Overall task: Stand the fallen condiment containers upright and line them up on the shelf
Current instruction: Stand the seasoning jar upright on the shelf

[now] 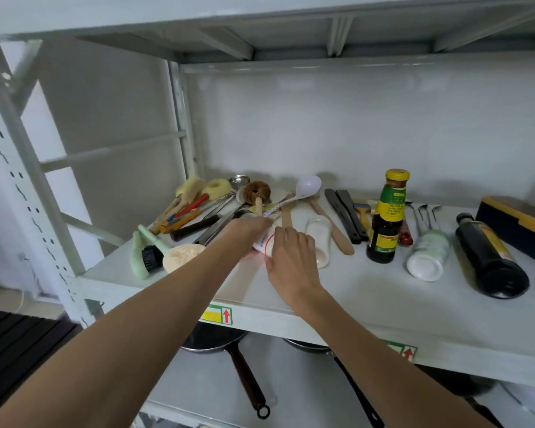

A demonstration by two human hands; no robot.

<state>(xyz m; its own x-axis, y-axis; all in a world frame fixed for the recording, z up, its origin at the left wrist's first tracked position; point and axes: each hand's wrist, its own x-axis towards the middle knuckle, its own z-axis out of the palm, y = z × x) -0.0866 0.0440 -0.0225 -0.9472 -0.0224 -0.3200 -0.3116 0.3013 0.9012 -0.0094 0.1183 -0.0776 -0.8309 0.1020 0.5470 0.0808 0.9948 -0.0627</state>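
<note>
Both hands, left and right, gripped a fallen white container at centre frame; risk: knocking the clear jar lying just beside it.

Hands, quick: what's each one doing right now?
Left hand: closed on the far end of the lying white container with red print.
Right hand: fingers wrapped over the same container's near end.

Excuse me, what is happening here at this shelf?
A person tidies condiment containers on a white shelf. Both hands, left hand and right hand, hold a small white container that lies on its side. One yellow-capped sauce bottle already stands upright. A clear jar, a white bottle and a dark bottle lie fallen.
</note>
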